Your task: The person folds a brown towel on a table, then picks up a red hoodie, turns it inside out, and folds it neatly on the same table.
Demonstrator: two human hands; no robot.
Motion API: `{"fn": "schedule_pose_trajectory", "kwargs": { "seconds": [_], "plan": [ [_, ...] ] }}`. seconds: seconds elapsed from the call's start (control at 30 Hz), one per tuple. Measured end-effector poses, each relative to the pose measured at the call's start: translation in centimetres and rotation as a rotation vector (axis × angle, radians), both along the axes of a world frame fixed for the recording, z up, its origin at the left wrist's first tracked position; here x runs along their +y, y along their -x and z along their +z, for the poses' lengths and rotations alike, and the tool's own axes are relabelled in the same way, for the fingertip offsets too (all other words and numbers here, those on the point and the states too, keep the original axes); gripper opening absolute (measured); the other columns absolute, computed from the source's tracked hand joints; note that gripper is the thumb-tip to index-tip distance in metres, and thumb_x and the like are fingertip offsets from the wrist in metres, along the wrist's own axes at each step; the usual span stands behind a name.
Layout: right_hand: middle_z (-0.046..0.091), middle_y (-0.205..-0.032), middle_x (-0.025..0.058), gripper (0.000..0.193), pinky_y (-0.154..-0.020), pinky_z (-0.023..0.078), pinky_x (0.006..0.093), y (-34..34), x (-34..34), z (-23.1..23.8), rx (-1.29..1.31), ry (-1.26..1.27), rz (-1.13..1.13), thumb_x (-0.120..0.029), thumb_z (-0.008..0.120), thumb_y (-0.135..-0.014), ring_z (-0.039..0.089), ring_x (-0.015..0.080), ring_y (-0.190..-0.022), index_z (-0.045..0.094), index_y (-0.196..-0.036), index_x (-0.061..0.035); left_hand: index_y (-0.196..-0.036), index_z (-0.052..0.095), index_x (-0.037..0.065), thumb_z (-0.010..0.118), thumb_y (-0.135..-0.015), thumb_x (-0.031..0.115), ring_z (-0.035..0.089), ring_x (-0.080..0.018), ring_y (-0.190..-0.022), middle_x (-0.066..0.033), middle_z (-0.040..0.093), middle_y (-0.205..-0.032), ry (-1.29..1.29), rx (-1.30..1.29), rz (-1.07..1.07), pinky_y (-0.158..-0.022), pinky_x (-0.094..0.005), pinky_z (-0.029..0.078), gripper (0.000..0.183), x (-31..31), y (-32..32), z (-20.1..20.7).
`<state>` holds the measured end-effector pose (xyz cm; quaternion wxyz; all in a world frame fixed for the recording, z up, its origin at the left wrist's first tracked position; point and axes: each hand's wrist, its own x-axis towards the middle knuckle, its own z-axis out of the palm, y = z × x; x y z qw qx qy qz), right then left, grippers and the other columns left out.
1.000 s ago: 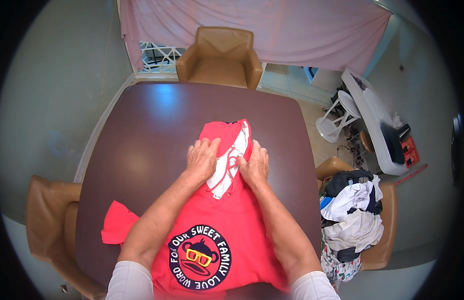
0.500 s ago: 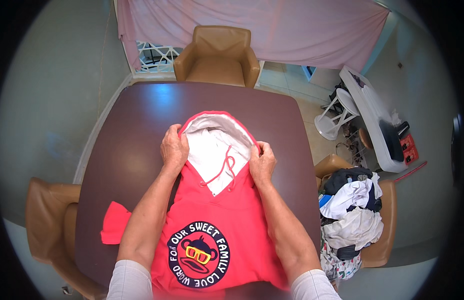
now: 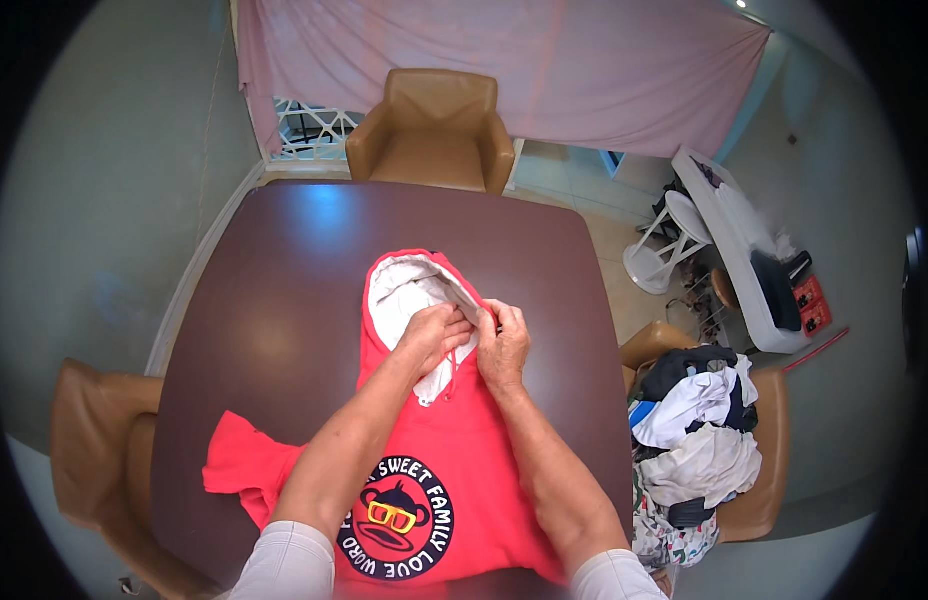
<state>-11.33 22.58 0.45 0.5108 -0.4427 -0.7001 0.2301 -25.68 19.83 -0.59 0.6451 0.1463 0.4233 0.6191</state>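
Note:
A red hooded sweatshirt lies front up on the brown table, its white-lined hood toward the far side. On its chest is a round dark print with a cartoon monkey in yellow glasses. My right hand is closed on the right edge of the hood. Over the hood opening, my left hand reaches in beside the right one, fingers bent against the lining near that edge; whether it grips cloth is hard to see. The red drawstring hangs just below. A red sleeve sticks out left of my left forearm.
The dark brown table fills the middle. Tan armchairs stand at the far side, the left and the right. A heap of clothes lies on the right chair. Beyond are a white stool and a white counter.
My left hand has left the hood's left edge and crossed right into the opening, next to my right hand. The hood has narrowed, and more of the left sleeve shows.

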Motion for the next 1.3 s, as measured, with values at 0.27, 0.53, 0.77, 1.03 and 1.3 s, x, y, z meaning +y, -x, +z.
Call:
{"fn": "schedule_pose_trajectory", "kwargs": {
  "seconds": [0.27, 0.53, 0.77, 1.03, 1.3],
  "plan": [
    [0.071, -0.117, 0.0145, 0.025, -0.098, 0.053, 0.0452, -0.7, -1.8, -1.7, -0.254, -0.122, 0.06, -0.007, 0.073, -0.094, 0.065, 0.0361, -0.112, 0.072, -0.119, -0.0066, -0.145, 0.049, 0.007, 0.041, -0.115, 0.046, 0.057, -0.0343, -0.132, -0.0166, 0.057, -0.144, -0.091, -0.401, 0.244, -0.113, -0.0532, 0.048, 0.05, 3.9, -1.2, -0.8],
    [0.065, -0.13, 0.0186, 0.041, -0.107, 0.047, 0.0509, 0.4, -4.6, -1.7, -0.273, -0.132, 0.173, -0.004, 0.07, -0.092, 0.061, 0.0382, -0.123, 0.064, -0.132, -0.0029, -0.167, 0.032, 0.011, 0.042, -0.108, 0.069, 0.048, -0.0364, -0.148, -0.0159, 0.048, -0.162, -0.205, -0.422, 0.042, -0.124, -0.0558, 0.038, 0.083, 4.8, 0.3, -2.6],
    [0.069, -0.123, 0.0159, 0.032, -0.104, 0.048, 0.05, 0.5, -5.3, -3.3, -0.358, -0.086, 0.146, -0.002, 0.069, -0.092, 0.063, 0.0381, -0.121, 0.067, -0.124, -0.0036, -0.155, 0.051, 0.006, 0.061, -0.108, 0.047, 0.065, -0.0343, -0.123, -0.0146, 0.063, -0.143, -0.073, 0.055, -0.044, -0.108, -0.0493, 0.053, 0.063, 3.8, 0.5, -1.5],
    [0.069, -0.122, 0.0174, 0.03, -0.097, 0.051, 0.0483, 1.9, -3.5, -1.3, -0.395, -0.197, 0.205, 0.002, 0.066, -0.091, 0.065, 0.0379, -0.116, 0.068, -0.121, 0.0004, -0.129, 0.07, 0.006, 0.081, -0.09, 0.022, 0.065, -0.0427, -0.12, -0.0212, 0.072, -0.124, -0.033, 1.708, 0.688, -0.101, -0.0517, 0.055, 0.043, 2.4, 8.0, 1.5],
    [0.07, -0.125, 0.0206, 0.025, -0.102, 0.051, 0.0522, 6.4, 2.3, -2.9, -0.516, -0.225, 0.31, 0.001, 0.061, -0.093, 0.066, 0.04, -0.117, 0.07, -0.116, -0.0006, -0.102, 0.073, 0.005, 0.074, -0.095, 0.017, 0.073, -0.0423, -0.095, -0.019, 0.076, -0.099, -0.199, 1.601, 0.501, -0.084, -0.052, 0.058, 0.014, 3.7, 10.8, 2.9]
  ]
}}
